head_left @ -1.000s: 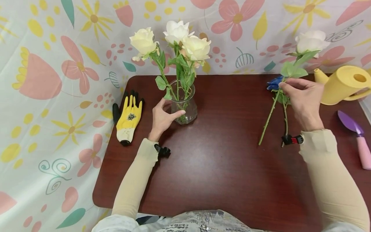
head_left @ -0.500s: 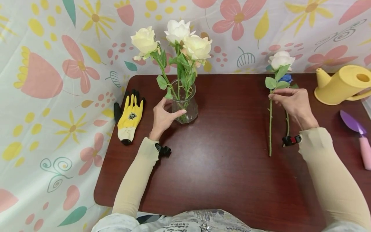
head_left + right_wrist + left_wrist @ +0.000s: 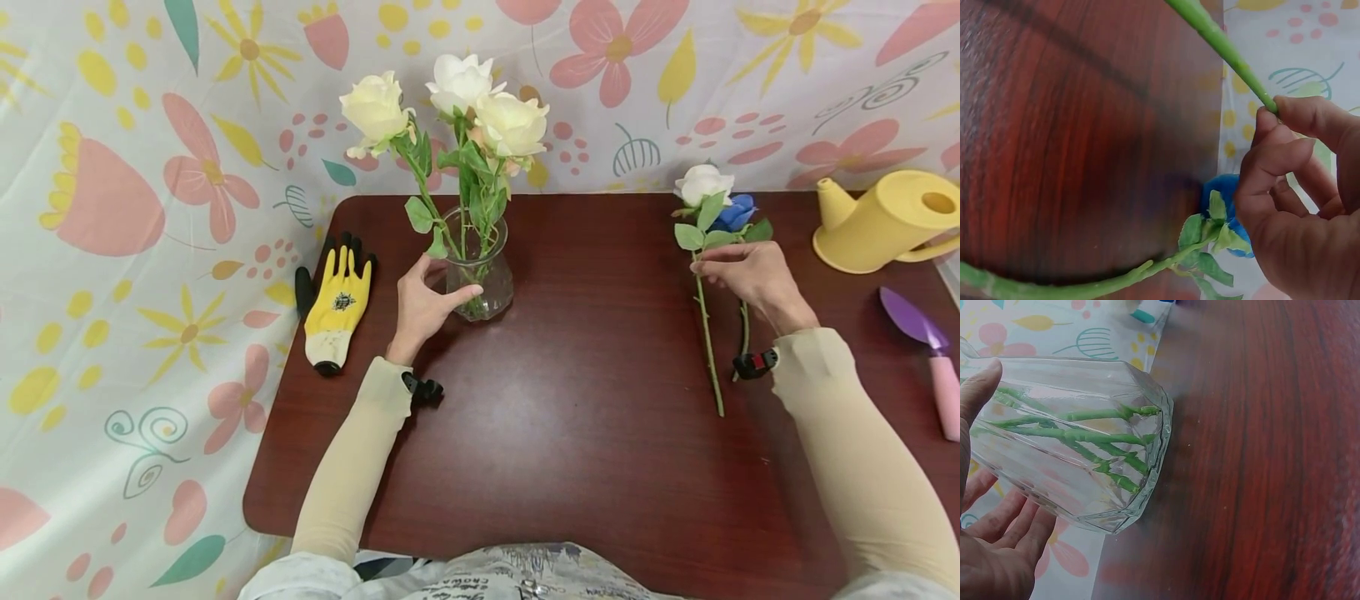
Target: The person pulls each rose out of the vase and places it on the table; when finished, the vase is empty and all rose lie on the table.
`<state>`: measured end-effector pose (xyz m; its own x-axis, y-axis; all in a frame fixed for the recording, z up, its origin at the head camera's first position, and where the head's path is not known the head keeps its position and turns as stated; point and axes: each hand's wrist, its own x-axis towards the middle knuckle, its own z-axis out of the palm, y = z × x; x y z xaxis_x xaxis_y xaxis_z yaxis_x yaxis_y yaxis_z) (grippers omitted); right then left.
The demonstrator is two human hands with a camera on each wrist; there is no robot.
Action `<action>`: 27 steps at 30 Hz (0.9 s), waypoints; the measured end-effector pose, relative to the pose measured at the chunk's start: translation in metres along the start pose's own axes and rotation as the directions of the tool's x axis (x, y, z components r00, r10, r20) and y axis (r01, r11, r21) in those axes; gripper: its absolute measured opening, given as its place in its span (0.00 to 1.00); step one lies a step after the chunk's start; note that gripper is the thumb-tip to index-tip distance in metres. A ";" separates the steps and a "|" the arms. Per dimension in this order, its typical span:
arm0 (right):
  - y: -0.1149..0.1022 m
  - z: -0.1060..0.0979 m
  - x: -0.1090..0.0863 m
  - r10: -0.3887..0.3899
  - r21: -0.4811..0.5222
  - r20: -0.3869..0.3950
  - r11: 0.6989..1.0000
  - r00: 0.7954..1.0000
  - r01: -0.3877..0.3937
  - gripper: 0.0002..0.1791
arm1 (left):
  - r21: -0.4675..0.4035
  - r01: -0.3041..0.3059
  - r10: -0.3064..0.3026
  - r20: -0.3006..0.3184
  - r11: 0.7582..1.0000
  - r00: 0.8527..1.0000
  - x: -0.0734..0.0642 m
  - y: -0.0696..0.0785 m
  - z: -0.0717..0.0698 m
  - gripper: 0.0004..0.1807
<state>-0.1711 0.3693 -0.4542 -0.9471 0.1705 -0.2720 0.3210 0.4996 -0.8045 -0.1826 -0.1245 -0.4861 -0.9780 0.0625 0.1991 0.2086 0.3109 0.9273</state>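
Note:
My left hand [image 3: 429, 302] holds the side of a clear glass vase [image 3: 491, 296], thumb in front and fingers behind. Several cream and white roses [image 3: 510, 125] stand in the vase; the left wrist view shows their cut green stems [image 3: 1079, 434] crossing inside the glass. At the right, my right hand [image 3: 753, 275] pinches the stem [image 3: 705, 321] of a white rose [image 3: 703, 184] between thumb and fingertips, bloom up and stem end toward me. Behind that hand a blue rose [image 3: 735, 213] lies on the table, its stem partly hidden by the hand.
A yellow watering can [image 3: 877, 221] stands at the back right, with a purple trowel [image 3: 911, 317] with a pink handle in front of it. Left of the vase lies a yellow and black work glove [image 3: 337, 304]. A flower-patterned cloth [image 3: 630, 108] hangs behind the table [image 3: 555, 450].
My right hand has brought the white rose left and down from near the watering can, its stem end swinging toward me. The left hand and vase have stayed in place.

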 end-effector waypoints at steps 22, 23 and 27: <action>0.016 -0.005 0.010 0.024 -0.174 0.117 0.985 0.993 -0.003 0.26 | 0.008 0.012 -0.012 -0.002 1.000 1.000 -0.001 0.001 0.000 0.34; 0.017 -0.005 0.010 0.022 -0.176 0.116 0.984 0.993 -0.001 0.26 | 0.009 0.010 -0.010 -0.003 1.000 1.000 -0.001 0.001 0.000 0.34; 0.020 -0.004 0.011 0.014 -0.196 0.104 0.981 0.994 0.007 0.26 | 0.014 0.006 -0.006 -0.007 1.000 1.000 -0.001 0.000 0.000 0.33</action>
<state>-0.1747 0.3845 -0.4705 -0.9375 0.0877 -0.3367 0.3083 0.6577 -0.6873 -0.1819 -0.1243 -0.4864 -0.9791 0.0538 0.1961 0.2028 0.3247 0.9238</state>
